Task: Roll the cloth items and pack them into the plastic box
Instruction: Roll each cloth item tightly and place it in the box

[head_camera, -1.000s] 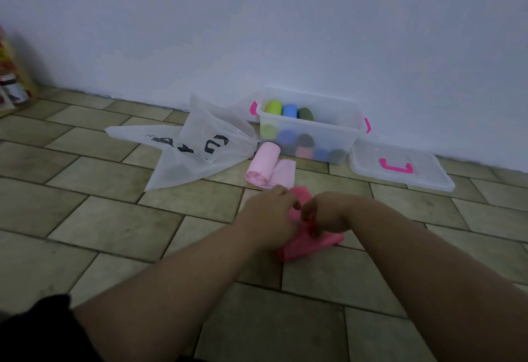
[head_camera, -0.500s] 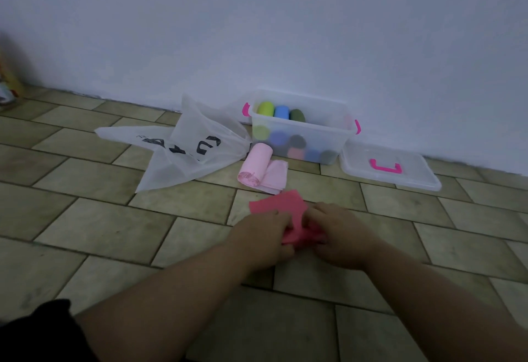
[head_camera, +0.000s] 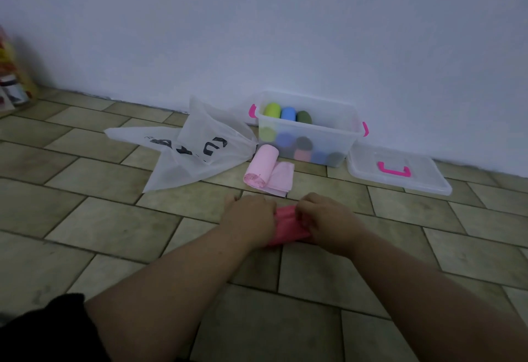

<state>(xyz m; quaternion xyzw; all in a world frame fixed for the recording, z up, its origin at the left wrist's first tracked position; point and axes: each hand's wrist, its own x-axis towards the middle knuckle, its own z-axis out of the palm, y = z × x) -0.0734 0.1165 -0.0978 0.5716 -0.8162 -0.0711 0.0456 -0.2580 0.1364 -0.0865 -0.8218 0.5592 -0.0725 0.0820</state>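
Observation:
A hot-pink cloth [head_camera: 286, 223] lies on the tiled floor, bunched into a roll between my hands. My left hand [head_camera: 249, 216] grips its left end with curled fingers. My right hand [head_camera: 325, 220] grips its right end the same way. Just beyond them a pale pink cloth [head_camera: 268, 170] lies partly rolled, its loose flap on the right. The clear plastic box [head_camera: 333, 136] with pink handles stands by the wall, holding several rolled cloths in green, blue, grey and pink.
The box's clear lid [head_camera: 397, 171] with a pink handle lies flat to the right of the box. A crumpled translucent plastic bag [head_camera: 197, 150] with black lettering lies left of the box. Colourful items [head_camera: 13, 81] stand at the far left by the wall.
The hot-pink cloth has gone from a flat piece with its far part showing to a tight roll. Both hands have moved forward over it, toward the pale pink cloth.

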